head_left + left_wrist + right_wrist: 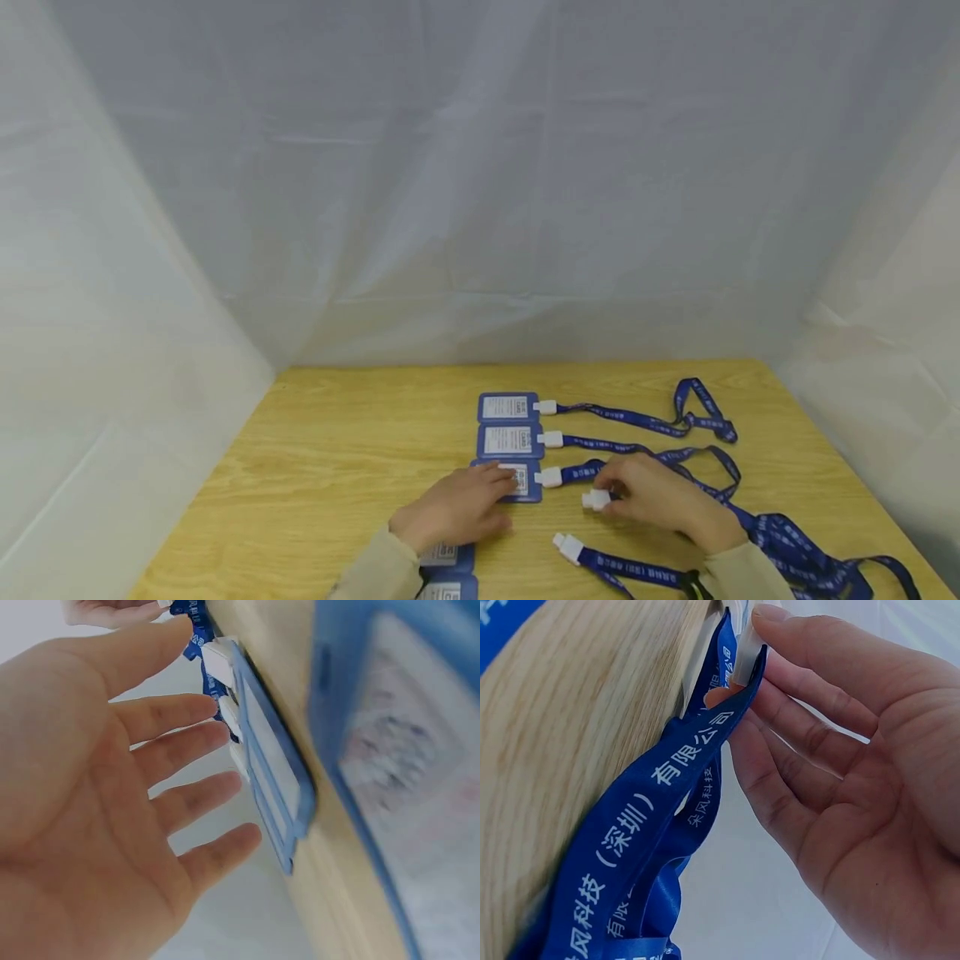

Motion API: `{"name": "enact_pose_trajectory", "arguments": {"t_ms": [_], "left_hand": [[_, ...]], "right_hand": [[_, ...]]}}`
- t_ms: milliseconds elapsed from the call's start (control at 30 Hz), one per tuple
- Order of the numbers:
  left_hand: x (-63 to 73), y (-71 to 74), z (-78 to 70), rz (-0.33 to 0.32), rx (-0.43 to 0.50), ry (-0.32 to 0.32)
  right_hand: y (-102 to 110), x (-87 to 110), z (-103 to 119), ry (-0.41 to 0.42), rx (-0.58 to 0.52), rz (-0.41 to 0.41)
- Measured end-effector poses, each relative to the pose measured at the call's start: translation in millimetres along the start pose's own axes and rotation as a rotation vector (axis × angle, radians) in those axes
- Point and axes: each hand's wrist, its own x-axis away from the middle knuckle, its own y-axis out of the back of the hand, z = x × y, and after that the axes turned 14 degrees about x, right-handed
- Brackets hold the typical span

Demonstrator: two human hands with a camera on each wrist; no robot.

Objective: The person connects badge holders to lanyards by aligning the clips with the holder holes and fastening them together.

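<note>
My left hand [459, 504] reaches over the third blue badge holder [531, 493] in the column, its fingers covering part of the card. In the left wrist view the palm faces the camera and the fingers [180, 796] are spread and nearly straight. My right hand [663, 496] pinches the white clip [596, 500] at the end of a blue lanyard, just right of that badge holder. White lettering runs along the lanyard [641, 802] in the right wrist view, where it trails from the fingertips. A second loose lanyard [630, 568] with a white clip lies nearer me.
Two more badge holders with lanyards attached, one the farthest badge holder [508, 407], lie behind. Other badge holders [450, 560] sit partly under my left forearm. A heap of lanyards [798, 550] lies at the right of the wooden table [337, 442]; white sheeting [450, 208] surrounds it.
</note>
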Motion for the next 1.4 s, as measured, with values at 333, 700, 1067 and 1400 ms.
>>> {"name": "enact_pose_trajectory", "arguments": {"t_ms": [333, 700, 1067, 1400], "left_hand": [[56.7, -5.9, 13.7, -0.038, 0.018, 0.025], [96.6, -1.4, 19.6, 0.100, 0.218, 0.133], [88.3, -16.0, 22.6, 0.063, 0.200, 0.061], [81.0, -18.3, 20.3, 0.056, 0.188, 0.021]], "right_hand": [[-2, 4.7, -2, -0.020, -0.010, 0.003], [1, 5.9, 0, 0.009, -0.004, -0.014], [-1, 7.9, 0, 0.003, -0.013, -0.016], [0, 8.4, 1, 0.011, -0.025, -0.016]]}}
